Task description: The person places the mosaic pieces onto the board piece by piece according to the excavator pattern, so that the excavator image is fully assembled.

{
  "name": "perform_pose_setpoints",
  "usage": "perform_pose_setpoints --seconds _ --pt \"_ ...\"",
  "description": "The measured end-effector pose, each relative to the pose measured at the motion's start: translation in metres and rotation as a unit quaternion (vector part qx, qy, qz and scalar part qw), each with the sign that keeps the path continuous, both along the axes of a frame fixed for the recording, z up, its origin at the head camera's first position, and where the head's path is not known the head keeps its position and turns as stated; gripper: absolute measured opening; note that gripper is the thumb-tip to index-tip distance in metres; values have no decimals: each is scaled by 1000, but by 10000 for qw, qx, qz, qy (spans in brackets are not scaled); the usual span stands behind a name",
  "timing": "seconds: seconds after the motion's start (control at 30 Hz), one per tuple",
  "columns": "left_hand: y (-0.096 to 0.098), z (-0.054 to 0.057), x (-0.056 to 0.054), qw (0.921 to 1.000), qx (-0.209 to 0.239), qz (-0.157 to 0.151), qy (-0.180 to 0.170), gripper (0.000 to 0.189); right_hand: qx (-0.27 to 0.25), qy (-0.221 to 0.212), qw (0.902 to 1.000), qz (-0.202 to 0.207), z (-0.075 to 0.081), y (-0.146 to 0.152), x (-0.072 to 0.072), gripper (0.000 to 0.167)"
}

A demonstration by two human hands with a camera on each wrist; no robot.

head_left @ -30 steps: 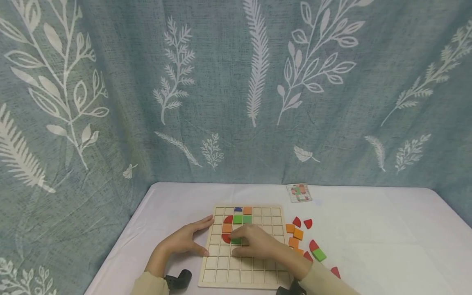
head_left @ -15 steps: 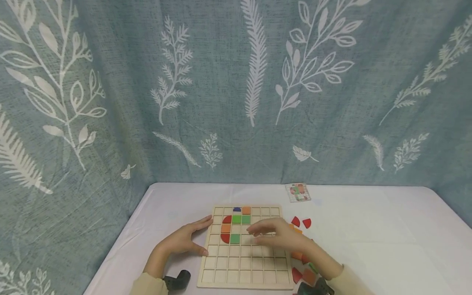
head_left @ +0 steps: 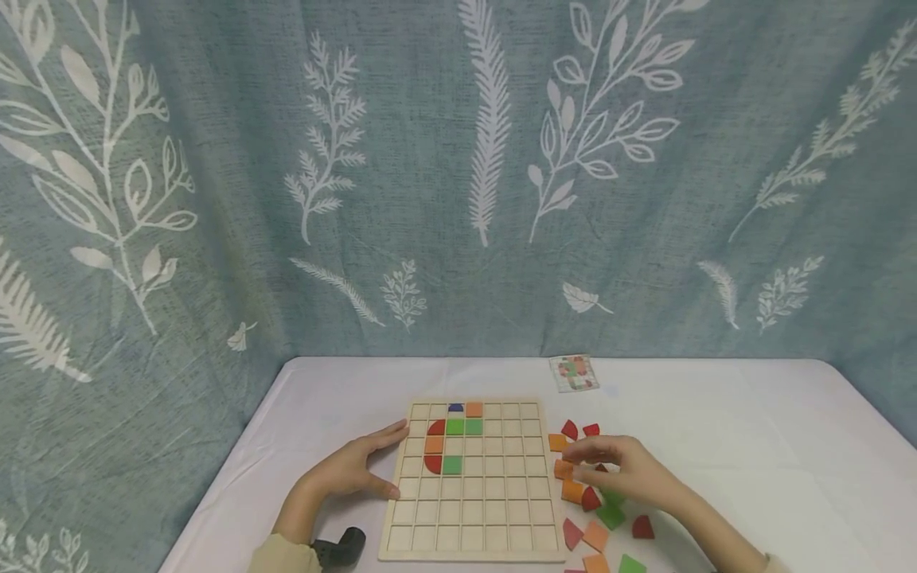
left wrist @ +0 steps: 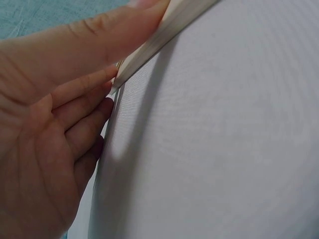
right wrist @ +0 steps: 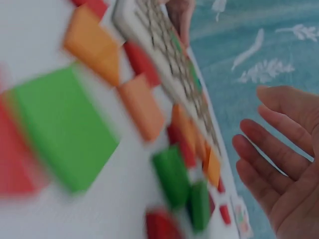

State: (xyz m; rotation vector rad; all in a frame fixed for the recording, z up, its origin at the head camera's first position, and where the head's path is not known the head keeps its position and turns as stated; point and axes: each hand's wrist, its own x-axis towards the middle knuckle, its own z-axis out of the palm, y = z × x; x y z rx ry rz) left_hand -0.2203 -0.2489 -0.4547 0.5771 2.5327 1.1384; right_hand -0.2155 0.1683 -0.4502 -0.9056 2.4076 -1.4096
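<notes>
A square wooden grid board (head_left: 501, 513) lies on the table. Set in its cells are red quarter-circle tiles (head_left: 433, 464), orange square tiles (head_left: 434, 445), green square tiles (head_left: 452, 465) and a blue half-round tile (head_left: 456, 407). My left hand (head_left: 351, 469) rests at the board's left edge, thumb and fingers spread along it; the left wrist view shows the thumb on the rim. To the right of the board my right hand (head_left: 630, 473) hovers over loose tiles, fingers loosely bent. An orange square tile (head_left: 563, 469) lies just by its fingertips. The right wrist view shows nothing in its grasp.
More loose tiles, such as a green square (head_left: 611, 516) and a red quarter-circle (head_left: 642, 527), are scattered along the board's right side. Behind them lies a small printed pattern card (head_left: 575, 374). A leaf-patterned curtain (head_left: 430, 199) hangs behind the white table (head_left: 716, 446).
My right hand has left the green tile in the board and moved right, off the board to the loose tiles. My left hand has stayed at the board's edge.
</notes>
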Motion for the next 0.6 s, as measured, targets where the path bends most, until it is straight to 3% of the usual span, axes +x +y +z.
perform_pose_setpoints --seconds 0.2,0.47,0.6 --pt "-2 -2 -1 10000 25 33 -61 98 474 27 9987 -202 -4 27 12 28" --pt "-2 -3 -1 9999 86 86 -54 97 399 -381 9980 297 -10 40 27 23" --pt "0 -4 0 9997 184 107 -99 97 684 -339 9968 229 -11 37 31 23"
